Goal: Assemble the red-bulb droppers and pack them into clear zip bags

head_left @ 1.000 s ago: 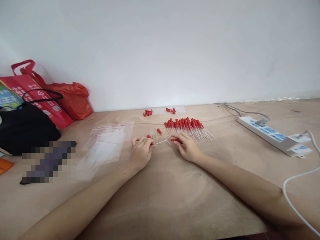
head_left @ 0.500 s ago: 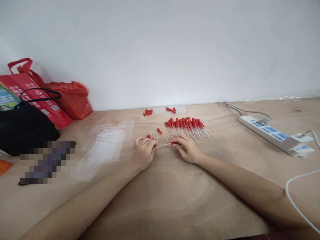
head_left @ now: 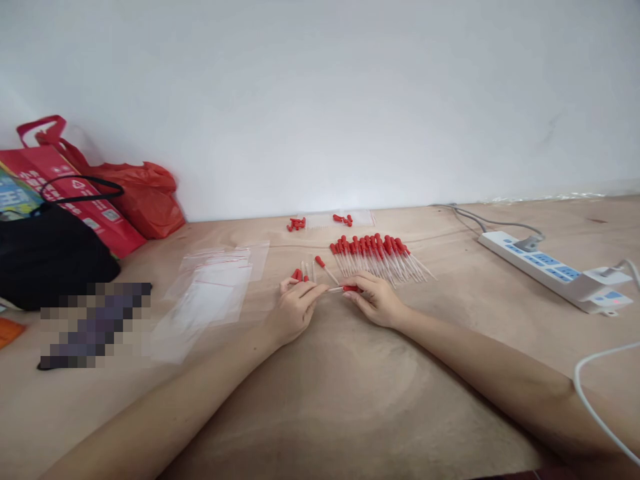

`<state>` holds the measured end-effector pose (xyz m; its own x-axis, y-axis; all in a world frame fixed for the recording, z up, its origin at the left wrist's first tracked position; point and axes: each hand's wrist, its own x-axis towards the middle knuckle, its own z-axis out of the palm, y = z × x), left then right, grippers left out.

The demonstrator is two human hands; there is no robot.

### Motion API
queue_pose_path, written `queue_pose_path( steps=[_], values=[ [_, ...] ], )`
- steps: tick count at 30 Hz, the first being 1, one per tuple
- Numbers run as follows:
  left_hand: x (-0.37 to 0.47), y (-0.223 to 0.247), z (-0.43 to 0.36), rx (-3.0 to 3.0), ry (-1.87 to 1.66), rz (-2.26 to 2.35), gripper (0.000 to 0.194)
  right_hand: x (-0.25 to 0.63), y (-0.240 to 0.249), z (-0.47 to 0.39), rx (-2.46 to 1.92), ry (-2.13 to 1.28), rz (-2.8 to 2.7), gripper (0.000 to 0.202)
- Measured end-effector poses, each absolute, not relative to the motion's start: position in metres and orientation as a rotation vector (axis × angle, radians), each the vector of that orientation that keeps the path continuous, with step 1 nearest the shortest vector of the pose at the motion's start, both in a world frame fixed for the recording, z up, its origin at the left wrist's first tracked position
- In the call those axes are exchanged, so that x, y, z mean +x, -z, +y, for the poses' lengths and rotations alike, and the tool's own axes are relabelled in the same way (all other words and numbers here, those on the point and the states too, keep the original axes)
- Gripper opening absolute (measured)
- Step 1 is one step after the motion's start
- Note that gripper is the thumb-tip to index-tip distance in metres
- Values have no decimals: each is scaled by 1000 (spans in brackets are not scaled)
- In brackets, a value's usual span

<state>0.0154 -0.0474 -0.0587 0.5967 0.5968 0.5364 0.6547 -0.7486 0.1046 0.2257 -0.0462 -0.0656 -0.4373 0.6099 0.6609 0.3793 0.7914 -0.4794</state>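
Red, the bulb [head_left: 351, 289] pinched by the right hand [head_left: 376, 300] is best lined up straight with the tube [head_left: 335, 290] gripped by the left hand [head_left: 297, 308], well in from the near edge of the desk [head_left: 350, 393].

The left hand [head_left: 295, 312] is bare, and so is the right hand [head_left: 375, 301]. Both have slim fingers [head_left: 314, 294] and smooth, round backs. The left wrist [head_left: 273, 330] is bare and thin, and so is the right wrist [head_left: 404, 316]. The left arm [head_left: 193, 393] is bare right down to the bottom edge of the view. It has one tiny round spot [head_left: 256, 348] a little past the wrist. The right arm [head_left: 490, 357] is bare as far as it shows. Both arms get wider away from the hands.
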Motion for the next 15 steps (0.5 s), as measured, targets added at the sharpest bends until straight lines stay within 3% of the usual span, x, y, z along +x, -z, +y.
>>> queue_pose_path(
  steps=[15],
  values=[
    [13, 60, -44, -2749, 808, -958, 27, 228, 70, -45, -651, -213, -2097, 18]
  ],
)
